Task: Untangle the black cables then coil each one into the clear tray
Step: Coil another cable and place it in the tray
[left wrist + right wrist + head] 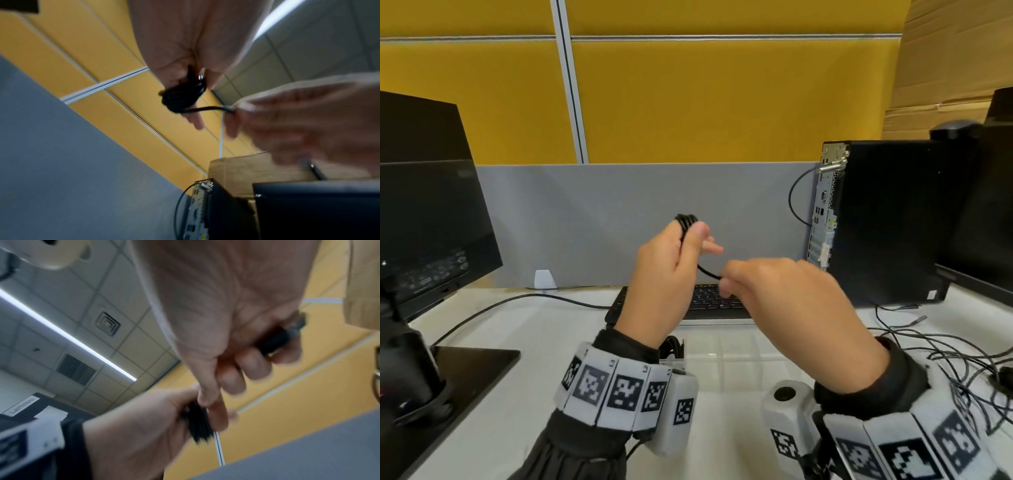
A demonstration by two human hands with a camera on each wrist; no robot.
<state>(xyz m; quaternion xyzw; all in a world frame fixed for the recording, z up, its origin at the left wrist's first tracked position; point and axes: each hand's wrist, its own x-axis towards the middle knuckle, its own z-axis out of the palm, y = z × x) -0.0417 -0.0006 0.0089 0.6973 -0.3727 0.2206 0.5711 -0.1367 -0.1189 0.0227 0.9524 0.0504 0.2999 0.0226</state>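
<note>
Cable coil (pixel 686 221) mostly hidden in L hand (pixel 666 274).

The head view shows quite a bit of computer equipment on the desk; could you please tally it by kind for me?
Monitors: 2, one at the left, one cut off at the right edge
Desktop tower: 1
Keyboard: 1
Total: 4

The loose cables at the right overlap too much to count.

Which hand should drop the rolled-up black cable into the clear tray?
Probably the left hand. It grips the coiled cable and hovers above the clear tray. The right hand only pinches the loose end.
</note>
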